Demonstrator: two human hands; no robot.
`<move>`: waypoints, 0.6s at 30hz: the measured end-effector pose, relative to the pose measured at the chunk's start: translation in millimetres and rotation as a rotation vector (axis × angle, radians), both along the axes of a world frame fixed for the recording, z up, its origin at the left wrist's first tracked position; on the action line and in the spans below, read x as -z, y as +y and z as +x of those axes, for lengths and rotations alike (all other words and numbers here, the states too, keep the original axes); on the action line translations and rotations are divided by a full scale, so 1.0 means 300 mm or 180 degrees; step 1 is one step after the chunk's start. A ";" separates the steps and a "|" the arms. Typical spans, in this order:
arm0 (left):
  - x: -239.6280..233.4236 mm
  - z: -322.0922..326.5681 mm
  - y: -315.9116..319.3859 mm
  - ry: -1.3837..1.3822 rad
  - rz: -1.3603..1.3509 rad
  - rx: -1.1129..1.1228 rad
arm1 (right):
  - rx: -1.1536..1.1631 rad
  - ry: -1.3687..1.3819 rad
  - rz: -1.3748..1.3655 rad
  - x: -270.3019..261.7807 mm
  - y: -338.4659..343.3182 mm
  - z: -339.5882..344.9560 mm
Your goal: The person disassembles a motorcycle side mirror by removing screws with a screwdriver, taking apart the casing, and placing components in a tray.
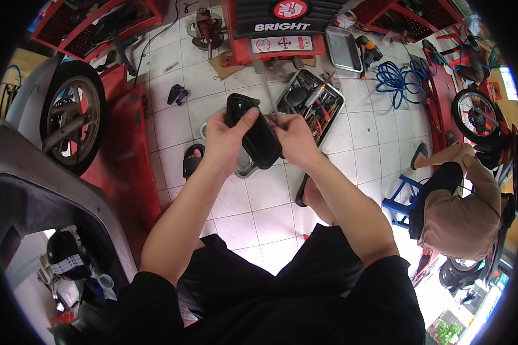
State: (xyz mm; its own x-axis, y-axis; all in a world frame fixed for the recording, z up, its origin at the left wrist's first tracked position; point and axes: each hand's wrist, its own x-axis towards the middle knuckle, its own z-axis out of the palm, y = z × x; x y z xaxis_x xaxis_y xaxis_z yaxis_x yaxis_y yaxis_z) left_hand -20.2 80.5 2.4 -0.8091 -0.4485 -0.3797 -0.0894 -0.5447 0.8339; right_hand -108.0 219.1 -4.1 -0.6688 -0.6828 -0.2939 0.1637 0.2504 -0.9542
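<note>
My left hand [228,140] grips an oblong black plastic part [255,133] with rounded corners, the thumb lying across its face. It looks like a vehicle mirror or cover; which one I cannot tell. Against its right edge, my right hand [298,140] is closed around a thin, blurred light rod [267,88] that rises above the fist. Below the hands a metal tray [245,166] rests on the tiled floor, mostly hidden. Just beyond the right hand lies a metal tray of tools [339,103], among them a silver cylindrical tool [315,97].
A red tyre-machine-like base [237,47] stands ahead. A motorcycle wheel [71,114] is at left by a red lift platform [125,142]. A coiled blue hose [399,82], a power tool [371,49] and an empty-looking tray [345,47] lie right. A person [462,211] sits on a blue stool [401,200].
</note>
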 end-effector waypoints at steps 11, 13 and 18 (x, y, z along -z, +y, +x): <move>-0.006 -0.015 -0.120 -0.0246 0.0682 -0.1189 | 0.0065 -0.1107 -0.0212 -0.034 0.022 -0.040; -0.003 -0.012 -0.123 -0.0382 0.0716 -0.1271 | -0.0082 -0.1091 0.0001 -0.055 0.012 -0.029; 0.036 -0.018 -0.106 -0.0478 0.0742 -0.1670 | -0.0376 -0.0362 0.0354 -0.041 -0.006 0.027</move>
